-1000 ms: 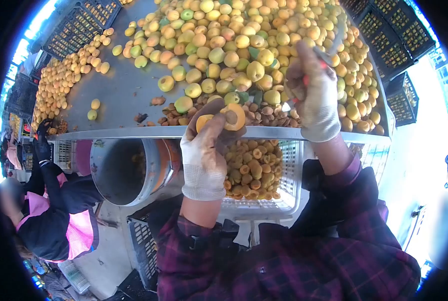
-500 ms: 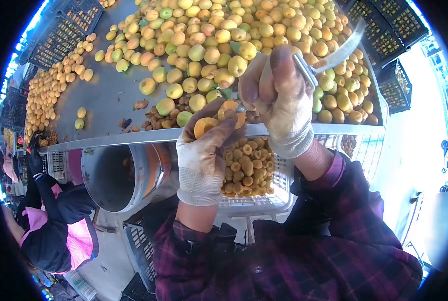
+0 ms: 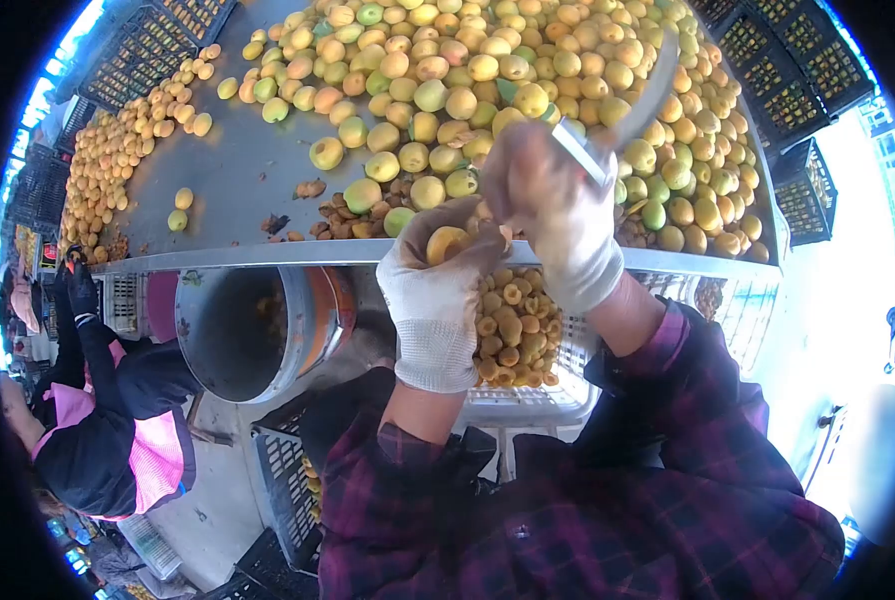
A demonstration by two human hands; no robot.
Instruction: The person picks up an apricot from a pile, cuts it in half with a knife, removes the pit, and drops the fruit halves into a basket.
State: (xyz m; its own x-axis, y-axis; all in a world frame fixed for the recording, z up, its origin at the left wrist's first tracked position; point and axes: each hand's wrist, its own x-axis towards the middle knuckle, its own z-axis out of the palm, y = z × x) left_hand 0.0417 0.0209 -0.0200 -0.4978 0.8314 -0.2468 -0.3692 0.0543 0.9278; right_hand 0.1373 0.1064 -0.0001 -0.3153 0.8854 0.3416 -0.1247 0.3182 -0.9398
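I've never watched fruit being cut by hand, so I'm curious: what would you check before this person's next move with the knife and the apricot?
1. Apricot gripped securely in the left hand: ok, the fingers wrap it.
2. Knife held fast in the right hand: ok, its long end points up, away from the left hand.
3. Both hands gloved: ok.
4. Where the knife's lower tip sits against the fruit: cannot tell, the right hand is blurred and covers it.
5. White crate directly under the hands: ok, it holds halved fruit.
6. Co-worker away from the knife: ok, far off to the left.
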